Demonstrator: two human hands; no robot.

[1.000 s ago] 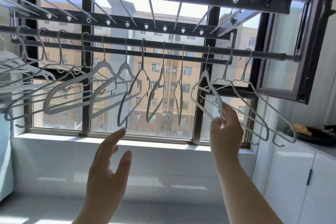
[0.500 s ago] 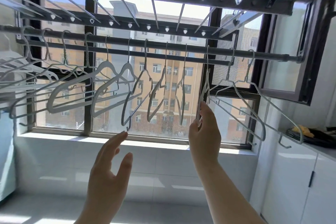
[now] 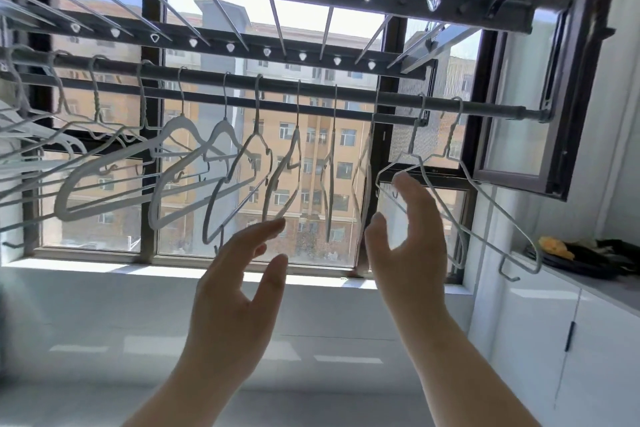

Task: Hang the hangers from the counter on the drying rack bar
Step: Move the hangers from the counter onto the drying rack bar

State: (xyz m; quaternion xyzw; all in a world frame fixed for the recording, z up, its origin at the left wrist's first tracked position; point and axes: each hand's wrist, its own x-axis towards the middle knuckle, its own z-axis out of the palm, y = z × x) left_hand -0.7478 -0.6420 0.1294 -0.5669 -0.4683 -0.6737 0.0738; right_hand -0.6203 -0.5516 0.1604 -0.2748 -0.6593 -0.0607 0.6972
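Both hands are hovering up in front of the window [image 3: 104, 236], neither gripping anything — left hand [image 3: 239, 291] fingers straight and spread, right hand [image 3: 412, 253] fingers loosely fanned, thumb apart. Hangers [image 3: 181, 121] are sitting hooked on the drying rack bar [image 3: 346, 92], in a row from far left to near its right end. The bar is running left-right, above and beyond both hands; several hangers are dangling edge-on to me. My right fingertips are sitting just under the shoulder of a wire hanger [image 3: 398, 167]; can't tell if touching. Any hangers left would be lying on the counter [image 3: 616, 291], low and to my right — right hand is nearer, so I'm judging it takes the reach. I'm not making out hangers there, only a dark tray [image 3: 588, 269] holding something yellow. Free bar I'm seeing: a short stretch past the last hook. White cabinets [image 3: 540, 340] are sitting under the counter.
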